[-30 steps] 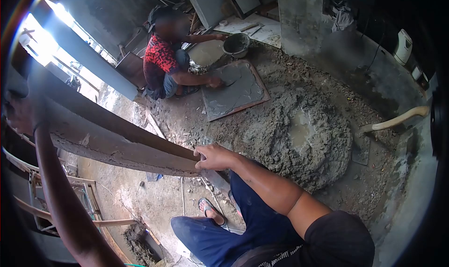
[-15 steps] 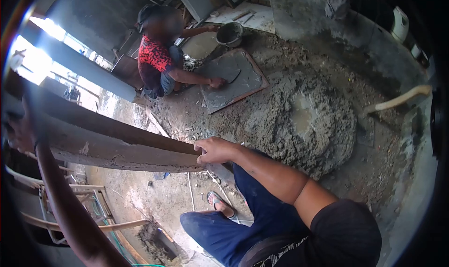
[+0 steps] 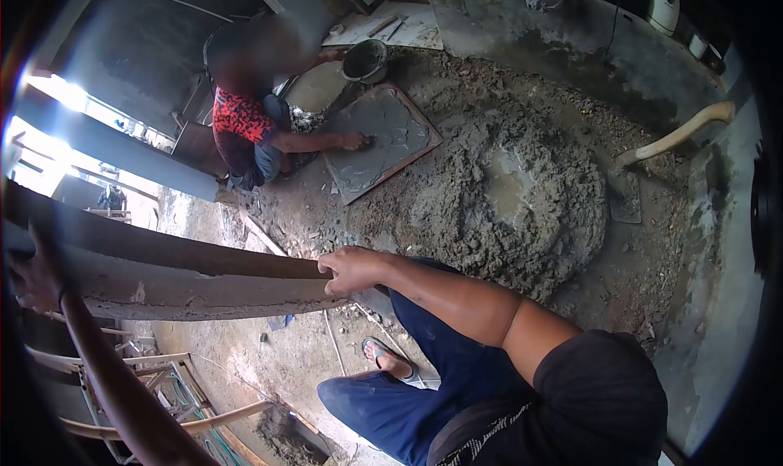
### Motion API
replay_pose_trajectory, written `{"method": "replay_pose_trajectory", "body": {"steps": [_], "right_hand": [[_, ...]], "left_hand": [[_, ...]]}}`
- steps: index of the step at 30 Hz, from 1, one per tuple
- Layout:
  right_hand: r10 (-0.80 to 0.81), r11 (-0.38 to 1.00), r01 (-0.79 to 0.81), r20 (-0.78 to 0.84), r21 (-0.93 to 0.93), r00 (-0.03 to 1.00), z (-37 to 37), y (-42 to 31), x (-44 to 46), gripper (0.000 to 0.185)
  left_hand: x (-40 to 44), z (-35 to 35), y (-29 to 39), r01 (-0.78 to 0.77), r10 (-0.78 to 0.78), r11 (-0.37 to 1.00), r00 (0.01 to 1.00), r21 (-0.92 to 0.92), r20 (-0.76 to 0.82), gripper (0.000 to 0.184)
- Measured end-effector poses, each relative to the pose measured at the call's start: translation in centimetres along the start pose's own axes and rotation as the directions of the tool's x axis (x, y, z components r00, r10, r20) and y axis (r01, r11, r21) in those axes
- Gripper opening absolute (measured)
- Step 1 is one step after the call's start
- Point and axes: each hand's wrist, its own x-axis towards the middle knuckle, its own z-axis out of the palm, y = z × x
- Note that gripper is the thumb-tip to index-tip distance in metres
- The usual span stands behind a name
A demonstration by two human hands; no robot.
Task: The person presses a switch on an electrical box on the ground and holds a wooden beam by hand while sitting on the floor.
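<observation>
A long, grey-brown board (image 3: pixel 192 290), its surface rough and its edges chipped, spans the left half of the head view. I cannot tell whether it is wood or concrete. My right hand (image 3: pixel 352 270) grips its near end, fingers curled over the edge. At the far left my left hand (image 3: pixel 39 277) is closed on the other end, dim and partly lost in the dark edge of the view. The board is held above the ground beside my bent legs.
A heap of wet mortar (image 3: pixel 555 197) with a pool lies right of centre, near a hoe (image 3: pixel 677 139). A crouching co-worker (image 3: pixel 253 123) reaches over a mortar-covered board (image 3: pixel 387 139) and a bucket (image 3: pixel 364 61). Wooden frames (image 3: pixel 155 368) stand at lower left.
The view has shifted, so the mortar heap and co-worker appear further left. The co-worker's hand has moved across the mortar board. Both my hands keep hold of the long board.
</observation>
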Motion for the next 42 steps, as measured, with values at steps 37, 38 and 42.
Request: {"method": "replay_pose_trajectory", "body": {"steps": [37,38,42], "right_hand": [[-0.014,1.0,0.014,-0.033,-0.012,0.999,0.2,0.7,0.0,0.051],[-0.016,1.0,0.016,-0.035,-0.007,0.999,0.2,0.7,0.0,0.051],[-0.005,1.0,0.005,-0.034,0.001,0.999,0.3,0.9,0.2,0.052]], "left_hand": [[-0.5,-2.0,2.3,0.05,-0.057,0.975,0.998,0.215,0.027,0.088],[-0.5,-2.2,2.4,0.049,-0.056,0.974,0.998,0.223,0.026,0.088],[-0.7,-2.8,3.0,0.053,-0.065,0.966,0.997,0.255,0.039,0.089]]}}
